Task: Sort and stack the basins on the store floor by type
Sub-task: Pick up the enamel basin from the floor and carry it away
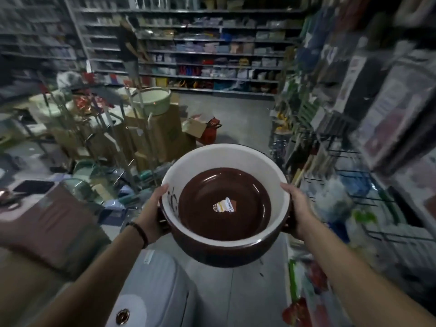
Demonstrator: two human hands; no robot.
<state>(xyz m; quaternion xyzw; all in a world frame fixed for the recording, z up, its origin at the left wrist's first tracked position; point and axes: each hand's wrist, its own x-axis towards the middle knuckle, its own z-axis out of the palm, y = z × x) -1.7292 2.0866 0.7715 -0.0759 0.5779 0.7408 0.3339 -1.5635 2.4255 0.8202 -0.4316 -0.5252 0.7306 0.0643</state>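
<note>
I see a round plastic basin (279, 185), dark brown outside and white on its inner wall, held up off the floor in the lower centre of the frame, its mouth tilted toward the camera. A glossy dark brown disc fills its bottom. I cannot tell whether that is the basin's own floor or a second, smaller basin nested inside. A small paper sticker (224, 205) sits in the middle of the brown surface.

The left hand (153, 208) grips the rim on the frame's left side, thumb hooked over onto the white wall and fingers curled under the brown outer wall, mostly hidden. A black beaded bracelet (139, 231) circles that wrist. The right hand (297, 208) grips the opposite side of the rim, thumb lying along the top edge and fingers wrapped round the outside.

Behind the basin, left of centre, a pale green round basin (153, 100) rests on a brown cardboard box (165, 131). Just right of the box a red container (210, 132) stands on the grey floor (236, 109). Long store shelves (212, 53) packed with goods run across the top of the frame. A dark wire rack (349, 182) of blurred merchandise fills the right side.
</note>
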